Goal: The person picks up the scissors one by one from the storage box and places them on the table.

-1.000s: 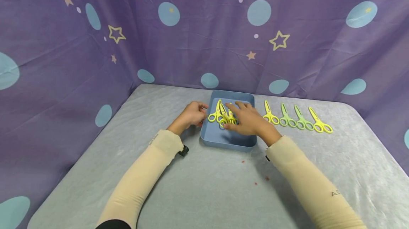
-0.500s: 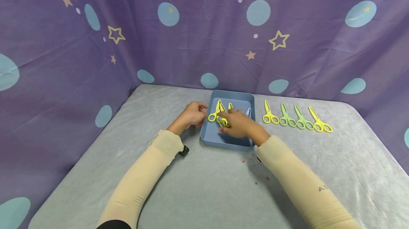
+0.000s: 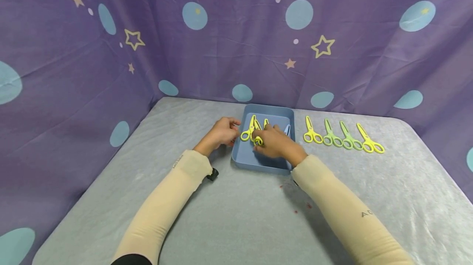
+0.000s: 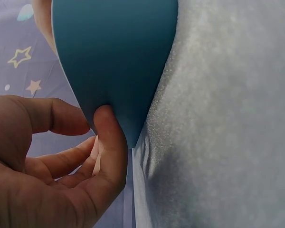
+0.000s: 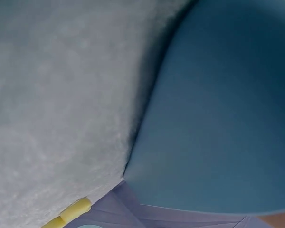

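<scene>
Scissors [image 3: 252, 127], yellow, are piled in the tray [image 3: 258, 168]; one pair is apparently being sorted out by touch. Handles are reached by the right hand [image 3: 272, 141], fingers bent over them; whether a pinch is made can't be told. The tray's outer wall is touched by the left hand's thumb [image 4: 109, 135], left hand [image 3: 223, 132] loosely curled; a real grip can't be confirmed. Next move, as judged: one pair to be pinched and freed from its neighbours, tray kept steady. Versus one second ago: right hand set lower, fingers drawn in rather than spread; blue blade [image 3: 287, 130] now exposed behind it. Left hand and row of four [image 3: 330, 134] on bench [image 3: 207, 224] unchanged.
</scene>
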Tool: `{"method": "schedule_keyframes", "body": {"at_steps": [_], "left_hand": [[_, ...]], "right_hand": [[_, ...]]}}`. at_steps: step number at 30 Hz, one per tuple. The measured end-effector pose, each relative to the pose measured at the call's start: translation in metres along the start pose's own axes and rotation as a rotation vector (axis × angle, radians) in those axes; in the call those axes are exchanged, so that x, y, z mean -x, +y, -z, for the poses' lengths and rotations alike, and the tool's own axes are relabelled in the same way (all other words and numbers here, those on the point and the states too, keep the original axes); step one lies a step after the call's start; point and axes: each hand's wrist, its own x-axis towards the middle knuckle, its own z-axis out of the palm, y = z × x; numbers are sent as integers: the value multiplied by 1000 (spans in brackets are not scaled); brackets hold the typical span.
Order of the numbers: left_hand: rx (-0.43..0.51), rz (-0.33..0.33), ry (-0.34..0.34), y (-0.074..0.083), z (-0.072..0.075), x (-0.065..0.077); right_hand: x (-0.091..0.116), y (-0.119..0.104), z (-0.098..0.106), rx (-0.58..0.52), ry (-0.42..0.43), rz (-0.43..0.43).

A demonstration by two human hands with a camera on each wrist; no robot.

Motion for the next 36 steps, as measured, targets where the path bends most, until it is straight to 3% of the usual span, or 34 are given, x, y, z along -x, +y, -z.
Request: {"method": "schedule_keyframes", "body": {"at_steps": [8, 17, 36], "left_hand": [[10, 4, -4, 0, 1, 0], [4, -4, 5, -1, 0, -1], [-10, -22, 18, -1, 0, 0]], "right_hand": [[-10, -4, -1, 46, -17, -66], [-16, -6, -3, 4, -45, -126], [-20, -5, -7, 3, -9, -135]]}}
